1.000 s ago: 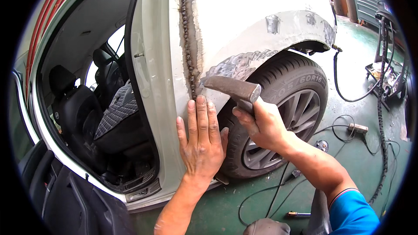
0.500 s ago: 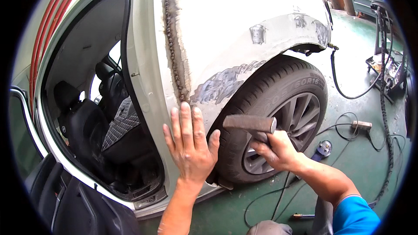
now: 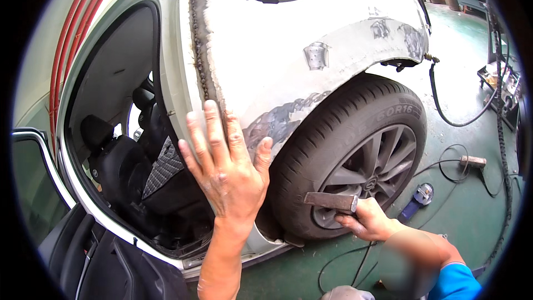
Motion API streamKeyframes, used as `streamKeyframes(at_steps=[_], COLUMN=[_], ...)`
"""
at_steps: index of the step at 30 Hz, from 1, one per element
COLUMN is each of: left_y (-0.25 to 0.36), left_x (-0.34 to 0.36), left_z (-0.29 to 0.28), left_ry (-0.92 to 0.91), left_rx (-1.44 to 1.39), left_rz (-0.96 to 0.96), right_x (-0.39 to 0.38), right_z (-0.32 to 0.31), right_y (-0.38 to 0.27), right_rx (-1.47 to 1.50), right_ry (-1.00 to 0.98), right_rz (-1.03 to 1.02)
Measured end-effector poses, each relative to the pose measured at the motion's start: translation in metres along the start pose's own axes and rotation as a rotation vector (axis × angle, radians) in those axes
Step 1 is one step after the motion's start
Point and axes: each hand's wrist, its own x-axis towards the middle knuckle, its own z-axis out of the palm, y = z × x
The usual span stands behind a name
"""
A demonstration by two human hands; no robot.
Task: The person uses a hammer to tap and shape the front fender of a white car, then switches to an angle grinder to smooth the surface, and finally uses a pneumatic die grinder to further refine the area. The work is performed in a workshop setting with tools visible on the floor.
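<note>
Before me, 2 hands: left hand splaying, empty, nearer the weld seam — which is running up beyond it; right hand grasping 1 hammer, lower right, before the wheel, long axis running crosswise, tapered end pointing left.

From the person's head, the wide fisheye view looks down and forward at close range: both forearms occupy the near side, the car's rear quarter panel fills the middle, green floor lies right, and straight edges bow toward the rim.
</note>
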Motion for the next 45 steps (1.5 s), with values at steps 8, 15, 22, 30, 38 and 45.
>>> streamKeyframes(at_steps=[8, 15, 22, 30, 38, 45], left_y=[0.009, 0.012, 0.012, 0.01, 0.008, 0.009], left_x=[0.043, 0.007, -0.032, -0.034, -0.037, -0.039], left_z=[0.014, 0.0, 0.0, -0.003, -0.003, -0.004], left_ry=[0.062, -0.049, -0.089, -0.073, -0.086, -0.095], left_rx=[-0.196, -0.133, -0.251, -0.356, -0.37, -0.383], left_rz=[-0.015, -0.069, -0.083, -0.097, -0.086, -0.101], right_x=[0.028, 0.077, 0.152, 0.175, 0.171, 0.173], right_z=[-0.018, -0.052, -0.06, -0.049, -0.046, -0.047], right_y=[-0.021, -0.058, -0.113, -0.126, -0.132, -0.13], right_rx=[0.128, 0.125, -0.115, -0.415, -0.345, -0.399], right_ry=[0.04, 0.177, 0.142, 0.151, 0.144, 0.079], right_rz=[0.033, -0.052, -0.126, -0.273, -0.272, -0.245])
